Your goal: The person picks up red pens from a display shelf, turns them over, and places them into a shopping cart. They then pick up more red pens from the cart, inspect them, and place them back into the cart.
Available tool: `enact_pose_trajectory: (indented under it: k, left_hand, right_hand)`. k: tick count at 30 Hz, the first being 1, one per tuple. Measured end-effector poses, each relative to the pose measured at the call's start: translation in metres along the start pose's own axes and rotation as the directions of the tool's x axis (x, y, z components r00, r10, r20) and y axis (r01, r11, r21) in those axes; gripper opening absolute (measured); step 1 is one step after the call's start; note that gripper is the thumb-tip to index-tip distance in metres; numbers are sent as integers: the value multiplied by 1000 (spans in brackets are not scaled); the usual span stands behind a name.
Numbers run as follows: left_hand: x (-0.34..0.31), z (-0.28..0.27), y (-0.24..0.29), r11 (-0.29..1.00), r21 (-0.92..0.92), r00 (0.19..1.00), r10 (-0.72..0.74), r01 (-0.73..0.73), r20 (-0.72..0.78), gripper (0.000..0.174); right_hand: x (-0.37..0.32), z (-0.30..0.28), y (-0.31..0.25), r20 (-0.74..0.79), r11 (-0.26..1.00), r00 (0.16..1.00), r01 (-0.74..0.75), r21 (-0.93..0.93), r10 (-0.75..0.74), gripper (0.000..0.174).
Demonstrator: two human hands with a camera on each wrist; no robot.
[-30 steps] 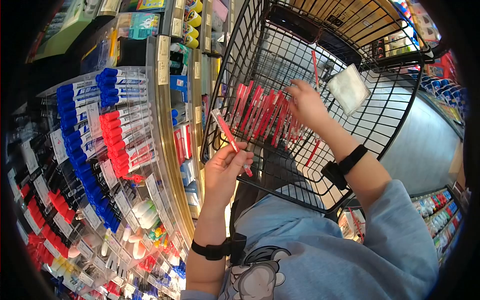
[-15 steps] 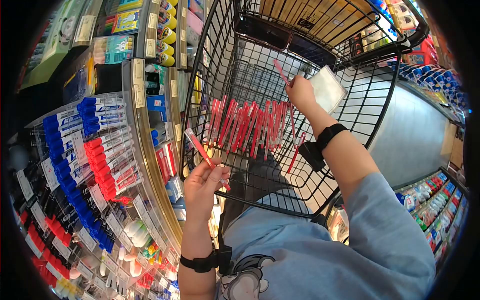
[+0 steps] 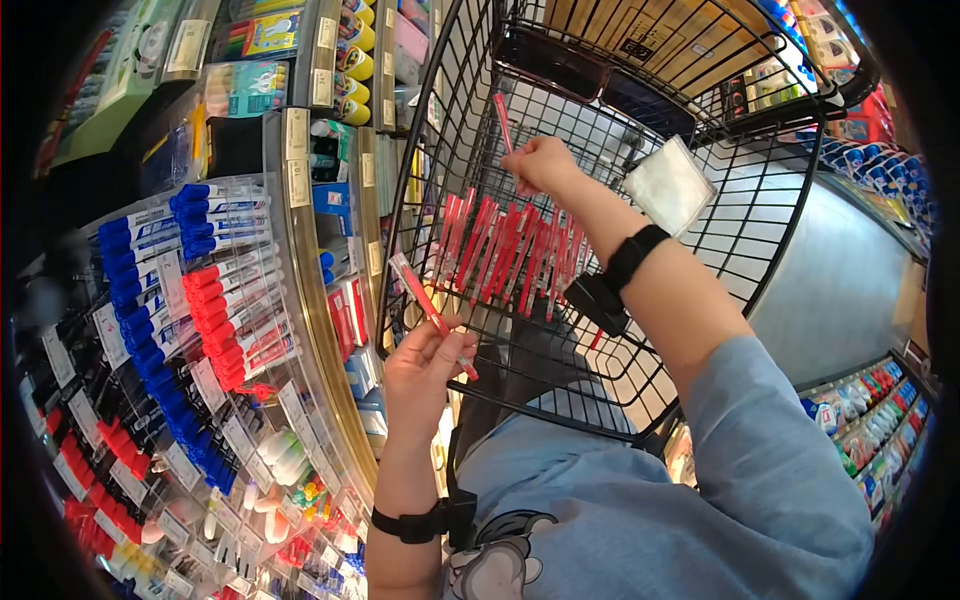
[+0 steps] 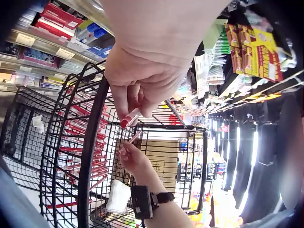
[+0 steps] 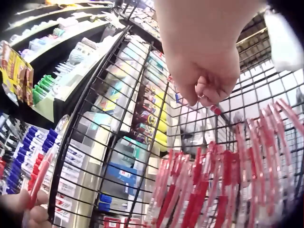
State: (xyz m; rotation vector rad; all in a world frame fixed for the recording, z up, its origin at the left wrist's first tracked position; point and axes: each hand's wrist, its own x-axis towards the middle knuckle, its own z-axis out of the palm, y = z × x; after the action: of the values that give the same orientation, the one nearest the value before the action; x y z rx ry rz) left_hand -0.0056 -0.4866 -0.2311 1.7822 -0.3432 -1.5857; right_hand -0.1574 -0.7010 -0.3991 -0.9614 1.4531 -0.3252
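Note:
My left hand [image 3: 420, 375] grips a slim red pen [image 3: 420, 292] with a clear cap, tilted up over the near left rim of the black wire shopping cart [image 4: 92, 137]. Inside the cart, my right hand [image 3: 545, 165] holds another red pen [image 3: 502, 120] with curled fingers, one end pointing up and away. In the right wrist view that pen's red end [image 5: 216, 109] pokes out below the fingers. Just nearer than this hand, many similar red pens [image 3: 515, 255] stand side by side in a row along the wire mesh.
A white square packet [image 3: 670, 185] lies at the cart's right side. Across the far end is a brown wooden-looking panel [image 3: 650, 35]. Close on the left, a shelf holds blue-capped markers [image 3: 135, 300] and red-capped markers [image 3: 215, 325]. More stocked shelves [image 3: 870, 430] line the right.
My right hand has moved left across the cart with its pen, from the row's right end to above its middle. My left hand keeps its pen at the rim.

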Motion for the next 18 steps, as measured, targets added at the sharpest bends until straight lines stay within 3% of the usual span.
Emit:
enact_pose_trajectory:
  k: [3, 6, 16, 18]
  left_hand:
    - [-1, 2, 4, 1000, -9, 1000, -11, 11, -3, 27]
    - [0, 0, 0, 999, -41, 1000, 4, -3, 14, 27]
    - [0, -2, -3, 999, -54, 1000, 9, -9, -1, 28]
    - [1, -4, -7, 999, -41, 999, 34, -33, 39, 25]
  right_hand:
    - [6, 20, -10, -82, 985, 986, -149, -84, 142, 24]
    - [4, 25, -12, -100, 959, 982, -179, -220, 160, 24]
    - [-3, 19, -11, -104, 932, 987, -147, -331, 119, 22]
    - [-6, 20, -7, -172, 878, 982, -13, -479, -80, 27]
